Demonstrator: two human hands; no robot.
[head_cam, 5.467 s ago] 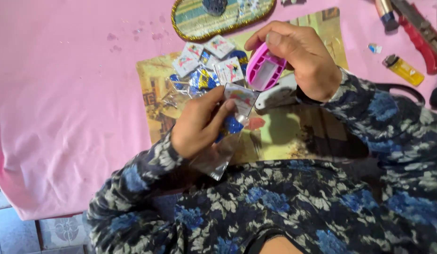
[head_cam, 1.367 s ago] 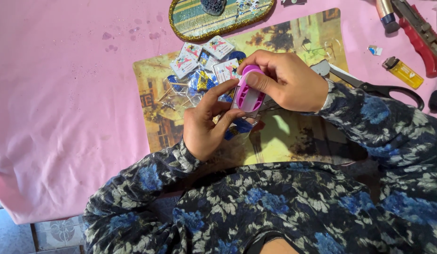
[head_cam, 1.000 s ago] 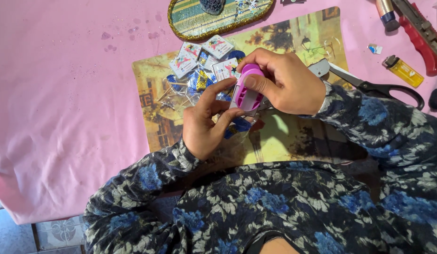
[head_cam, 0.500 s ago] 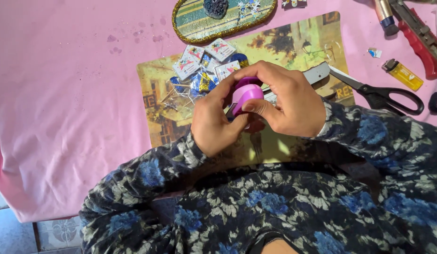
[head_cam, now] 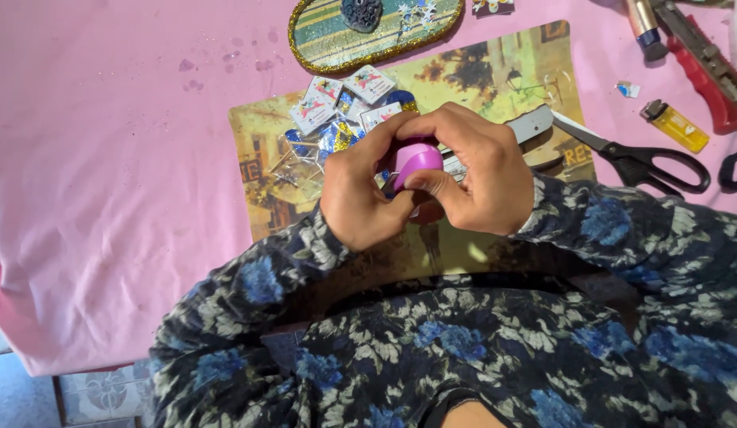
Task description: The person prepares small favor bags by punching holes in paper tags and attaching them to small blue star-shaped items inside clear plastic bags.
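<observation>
Nearest us, our left hand (head_cam: pixel 360 202) and right hand (head_cam: pixel 483 178) meet over the picture mat (head_cam: pixel 495 75), both clenched around a small pink craft punch (head_cam: pixel 418 161) held just above the mat's middle. Whether a scrap sits in its slot we cannot tell; our fingers hide it. To press well, we judge we should keep both thumbs square on the pink top and squeeze straight down, not sideways, so the cut comes clean.

Just beyond our knuckles lies a heap of small cut cards and shiny scraps (head_cam: pixel 337 111). To the right, black scissors (head_cam: pixel 638 154) cross the mat's edge, with a yellow lighter (head_cam: pixel 674 125) farther out. At the table's far edge rests a gold-rimmed oval tray (head_cam: pixel 329 49).
</observation>
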